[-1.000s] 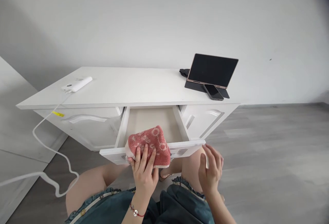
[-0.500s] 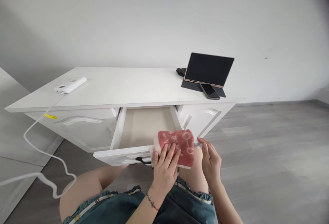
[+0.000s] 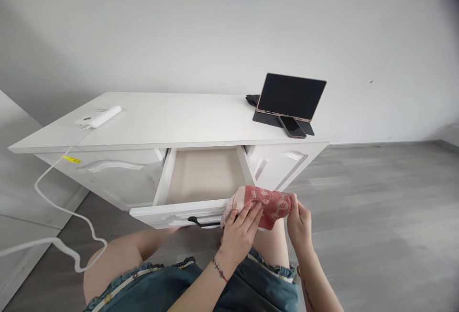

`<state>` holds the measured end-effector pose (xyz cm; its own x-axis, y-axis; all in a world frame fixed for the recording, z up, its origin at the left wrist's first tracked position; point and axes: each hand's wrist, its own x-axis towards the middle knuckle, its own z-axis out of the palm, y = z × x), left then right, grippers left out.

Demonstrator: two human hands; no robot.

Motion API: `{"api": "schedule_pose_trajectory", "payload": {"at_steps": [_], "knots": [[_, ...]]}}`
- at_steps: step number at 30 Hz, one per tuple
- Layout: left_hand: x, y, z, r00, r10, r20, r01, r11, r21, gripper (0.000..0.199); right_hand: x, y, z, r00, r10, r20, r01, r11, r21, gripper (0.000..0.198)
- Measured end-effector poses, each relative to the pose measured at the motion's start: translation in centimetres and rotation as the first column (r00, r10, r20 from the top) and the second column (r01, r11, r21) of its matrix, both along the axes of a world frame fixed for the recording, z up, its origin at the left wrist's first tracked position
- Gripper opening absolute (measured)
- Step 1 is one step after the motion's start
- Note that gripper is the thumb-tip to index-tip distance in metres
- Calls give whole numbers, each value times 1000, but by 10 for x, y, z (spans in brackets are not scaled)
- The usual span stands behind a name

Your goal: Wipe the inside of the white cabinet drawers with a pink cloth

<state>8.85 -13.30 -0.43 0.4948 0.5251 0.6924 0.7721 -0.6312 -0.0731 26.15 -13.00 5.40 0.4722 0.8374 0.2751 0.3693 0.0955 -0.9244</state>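
Note:
A red and white patterned towel (image 3: pixel 273 204) is in both my hands, over the right front corner of the pulled-out drawer (image 3: pixel 201 173). My left hand (image 3: pixel 241 231) grips it, fingers laid across its top and the underside hidden from view. At the towel's right end, my right hand (image 3: pixel 300 221) pinches a corner between thumb and fingers. Bare pale board shows inside the drawer. Its black handle (image 3: pixel 202 222) is partly covered by the towel and my left hand.
On the white desk top (image 3: pixel 172 121), a tablet (image 3: pixel 292 96) leans on its stand with a phone (image 3: pixel 292 127) before it. A black object (image 3: pixel 253 100) lies behind. At left, a white device (image 3: pixel 102 116) trails a white cable (image 3: pixel 77 216). My knees flank the drawer front.
My right hand has taken hold of the towel's corner. The towel has been drawn to the right and now slants and droops. My left hand has shifted slightly right with it.

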Motion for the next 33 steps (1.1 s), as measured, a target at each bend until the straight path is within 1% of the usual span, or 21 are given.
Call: {"api": "schedule_pose_trajectory", "payload": {"at_steps": [3, 7, 9, 14, 17, 20, 23, 28, 30, 33], "knots": [[0, -1, -10, 1000, 11, -4, -11, 1000, 5, 48, 0, 0, 1, 1000, 3, 0, -3, 1000, -8, 58], [2, -3, -30, 1000, -1, -3, 1, 1000, 0, 44, 0, 0, 2, 998, -32, 56, 33, 999, -20, 58], [3, -4, -44, 1000, -5, -21, 4, 999, -40, 42, 0, 0, 2, 997, -35, 75, 36, 999, -15, 57], [6, -10, -83, 1000, 1, -18, -4, 979, -203, 44, -1, 1, 4, 998, -29, 62, 29, 1000, -1, 54], [5, -12, -105, 1000, 10, 6, -8, 971, -237, 43, -2, 1, 5, 998, -34, 57, 34, 999, -5, 54], [-1, -13, -121, 1000, 2, 0, -2, 968, -251, 44, -2, 1, 7, 998, -31, 57, 31, 1000, -2, 54], [-16, -12, -127, 999, -1, -54, -14, 959, -281, 48, -2, 1, 8, 997, -45, 62, 45, 999, -6, 53], [-41, -11, -128, 996, -3, -91, -28, 940, -339, 53, -3, 2, 4, 998, -51, 43, 51, 999, 10, 54], [-39, -13, -129, 995, -31, -96, -5, 935, -354, 55, -3, 3, 2, 998, -55, 35, 55, 998, 14, 54], [-19, -18, -126, 997, -25, -79, -5, 934, -356, 58, -4, 4, 2, 996, -76, 37, 76, 997, 1, 54]]}}
